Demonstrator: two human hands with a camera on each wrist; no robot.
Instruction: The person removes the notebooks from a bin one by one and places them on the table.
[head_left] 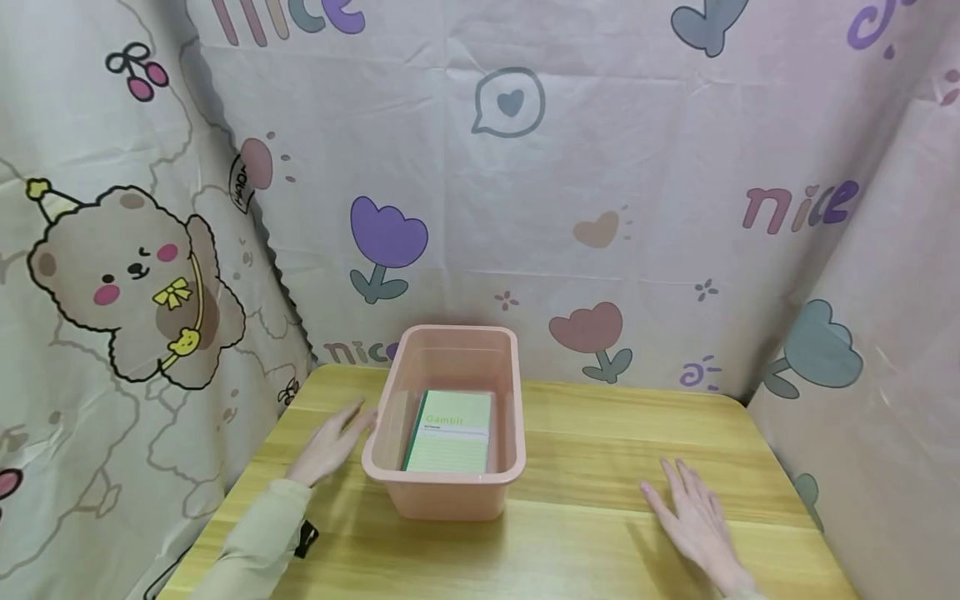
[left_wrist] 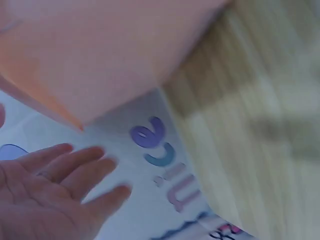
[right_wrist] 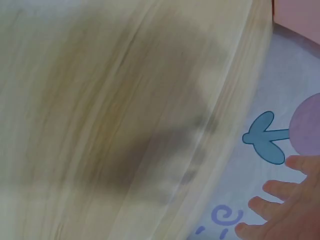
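Note:
A pink plastic bin (head_left: 447, 498) stands on the wooden table, left of its middle. Inside it lies a pale green notebook (head_left: 450, 433) with a darker green spine and the word "Gambit" on its cover. My left hand (head_left: 332, 446) is beside the bin's left wall with its fingers extended; in the left wrist view this hand (left_wrist: 65, 192) looks apart from the bin (left_wrist: 100, 55) and holds nothing. Over the right part of the table my right hand (head_left: 696, 525) spreads its fingers, well away from the bin. The right wrist view shows that hand (right_wrist: 290, 205) holding nothing too.
The wooden table (head_left: 622, 450) extends to both sides of the bin. A printed curtain (head_left: 637, 133) hangs behind its back edge, and more patterned cloth (head_left: 82, 433) closes in the left and right sides. A black band (head_left: 306, 540) shows by the left sleeve.

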